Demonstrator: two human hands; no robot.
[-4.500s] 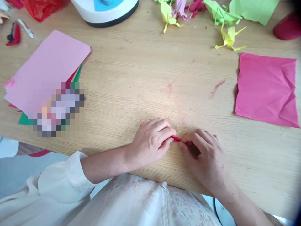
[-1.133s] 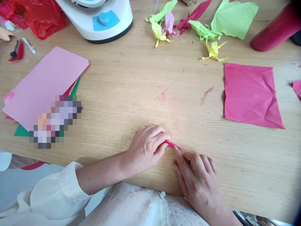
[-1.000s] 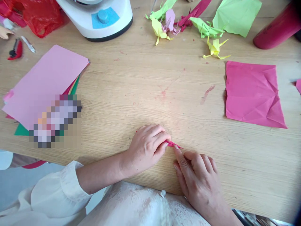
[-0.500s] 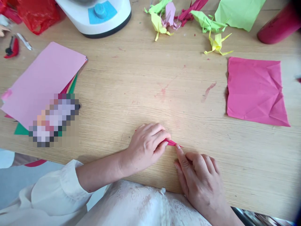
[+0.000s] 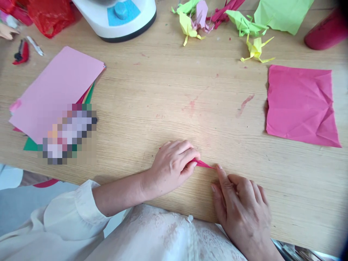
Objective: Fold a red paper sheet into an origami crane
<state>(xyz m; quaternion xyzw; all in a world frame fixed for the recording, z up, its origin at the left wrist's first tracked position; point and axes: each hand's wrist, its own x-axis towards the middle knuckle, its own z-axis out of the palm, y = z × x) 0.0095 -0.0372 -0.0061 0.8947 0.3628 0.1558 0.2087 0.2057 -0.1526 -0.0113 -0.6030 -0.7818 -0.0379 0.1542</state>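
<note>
My left hand (image 5: 174,168) is closed over a narrow folded piece of deep pink paper (image 5: 202,164) and presses it on the wooden table. Only the thin pointed end of that paper shows, sticking out to the right past the thumb; most of it is hidden under the palm. My right hand (image 5: 243,203) has its index finger stretched out, with the fingertip at the paper's point. Its thumb stands apart and the other fingers are loosely bent, gripping nothing. A creased square of pink paper (image 5: 301,105) lies farther to the right.
Several folded paper cranes (image 5: 255,49) lie at the back, beside a light green sheet (image 5: 282,14) and a dark pink cylinder (image 5: 323,30). A white appliance (image 5: 130,27) stands back left. At left are stacked coloured sheets (image 5: 59,79), a red-and-black tool (image 5: 23,52) and a red plastic bag (image 5: 51,16).
My right index fingertip has slid rightward along the folded paper to its point, uncovering more of the thin end. The left hand keeps its hold. The whole view has shifted slightly.
</note>
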